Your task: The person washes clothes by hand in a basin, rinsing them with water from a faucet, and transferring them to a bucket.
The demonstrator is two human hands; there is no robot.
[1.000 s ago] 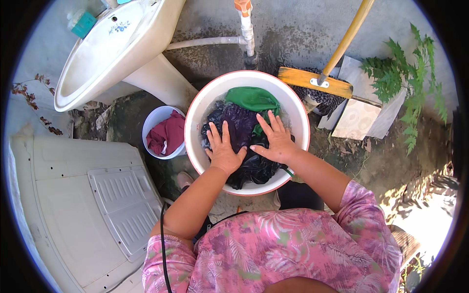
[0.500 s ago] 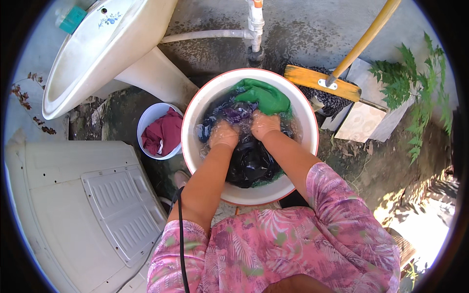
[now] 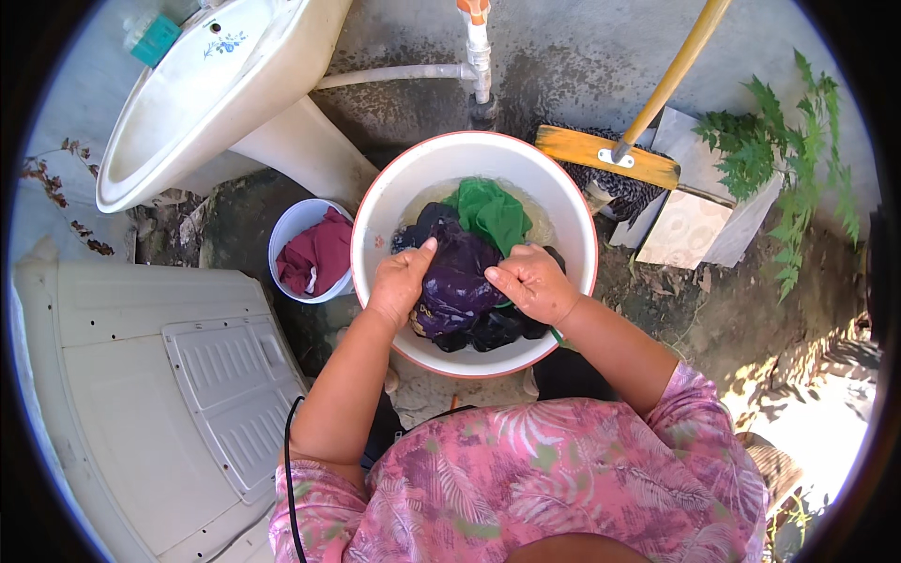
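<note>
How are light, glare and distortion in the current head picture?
Head view, lower right: sunlit ground washed out; head view, centre: round white red-rimmed basin shaded, wet dark-purple cloth glinting; head view, border: corners black, left edge of the ribbed cream panel bending.

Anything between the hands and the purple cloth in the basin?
Nothing visible: left hand and right hand both hold the purple cloth. The green cloth lies mostly beyond it in the basin, not between.
</note>
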